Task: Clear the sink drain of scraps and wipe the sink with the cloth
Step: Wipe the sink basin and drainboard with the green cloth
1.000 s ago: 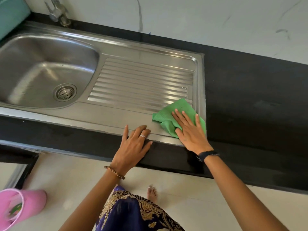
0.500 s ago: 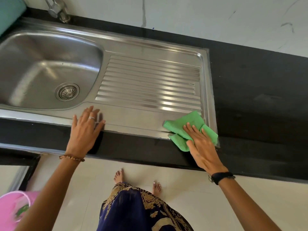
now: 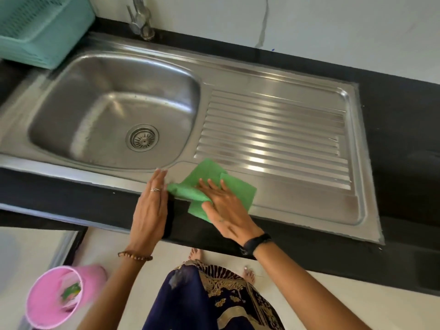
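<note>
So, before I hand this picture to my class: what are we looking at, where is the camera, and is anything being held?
There is no machine here, only a person's two bare hands. The camera sits on the person's head, looking forward and down. You see a steel sink with a drain and a ribbed drainboard, set in a black counter. The right hand presses a green cloth flat on the sink's front rim; it is not gripped. The left hand rests open beside it. A teal basket, a tap and a pink bin on the floor are also visible.
</note>
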